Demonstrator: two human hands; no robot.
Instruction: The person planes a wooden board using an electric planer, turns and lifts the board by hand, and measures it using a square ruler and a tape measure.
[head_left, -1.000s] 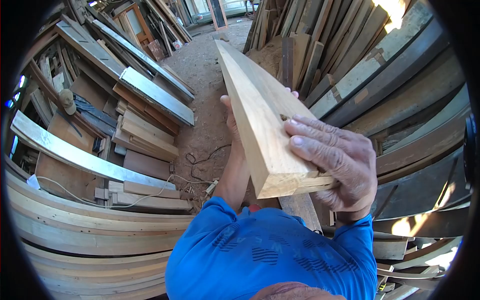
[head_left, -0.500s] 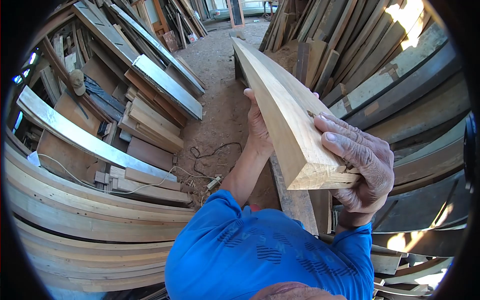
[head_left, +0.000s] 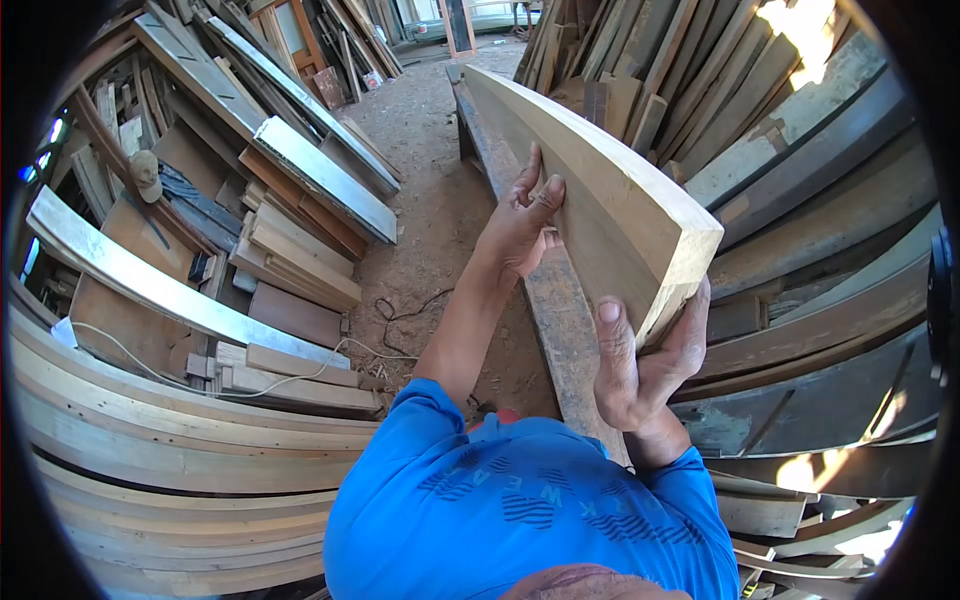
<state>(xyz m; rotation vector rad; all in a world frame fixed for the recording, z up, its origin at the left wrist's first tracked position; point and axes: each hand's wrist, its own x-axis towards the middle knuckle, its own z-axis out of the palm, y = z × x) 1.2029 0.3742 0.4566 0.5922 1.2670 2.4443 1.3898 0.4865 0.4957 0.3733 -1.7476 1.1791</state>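
Observation:
A long, thick plank of pale wood [head_left: 590, 190] runs from in front of my chest away toward the far doorway, now turned up on its edge. My right hand [head_left: 640, 365] grips its near end from below, thumb on the left face. My left hand [head_left: 520, 225] presses flat against the plank's left face further along, fingers spread upward. Below the plank lies a darker, rough board [head_left: 565, 330] running the same way. My blue shirt [head_left: 520, 510] fills the bottom of the view.
Stacks of boards and planks [head_left: 300, 240] lie on the left, with long curved lengths [head_left: 180, 440] nearer me. More timber leans upright on the right [head_left: 760, 130]. A cable [head_left: 400, 310] trails over the bare dirt floor [head_left: 420, 170] between the piles.
The plank has been rolled from lying flat-ish to standing on edge. My right hand shifted from on top of the near end to under it; my left hand opened against its side.

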